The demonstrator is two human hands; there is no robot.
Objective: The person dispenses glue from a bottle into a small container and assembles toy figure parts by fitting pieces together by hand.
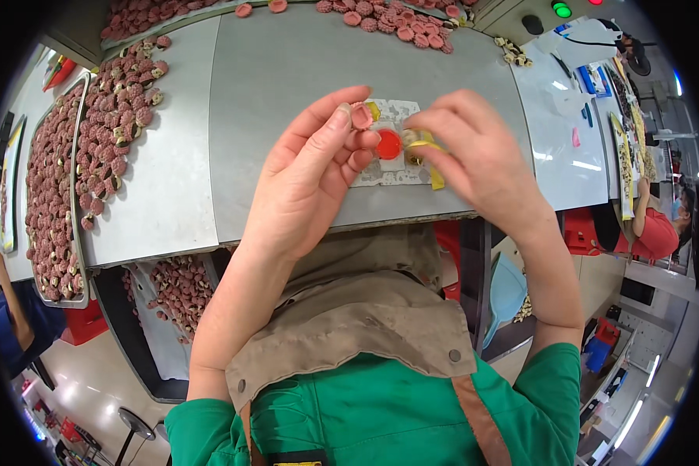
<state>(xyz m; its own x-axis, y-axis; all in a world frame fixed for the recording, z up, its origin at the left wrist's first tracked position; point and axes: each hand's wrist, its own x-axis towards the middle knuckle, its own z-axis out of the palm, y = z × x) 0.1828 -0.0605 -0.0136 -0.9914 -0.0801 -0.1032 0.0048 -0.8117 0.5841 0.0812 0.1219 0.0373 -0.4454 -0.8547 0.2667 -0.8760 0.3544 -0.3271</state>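
My left hand [311, 155] pinches a hollow pink shell [361, 116] with a bumpy outside, between thumb and fingers, its opening turned up. Below it, on a worn white plate [380, 175] fixed to the table, sits a round bright red disc [388, 144]. My right hand [474, 147] is curled over the plate's right side, thumb and fingers close to a small round brass-coloured piece [415, 151] beside yellow tape [437, 177]. Its fingertips are blurred, so whether they grip anything is unclear.
Many pink bumpy pieces with cream and dark ends [120, 116] lie at left, more in a metal tray [50, 202]. Pink shells [396, 23] are heaped at the far edge. A blue dustpan [507, 291] stands below at right. Another person in red [655, 229] sits far right.
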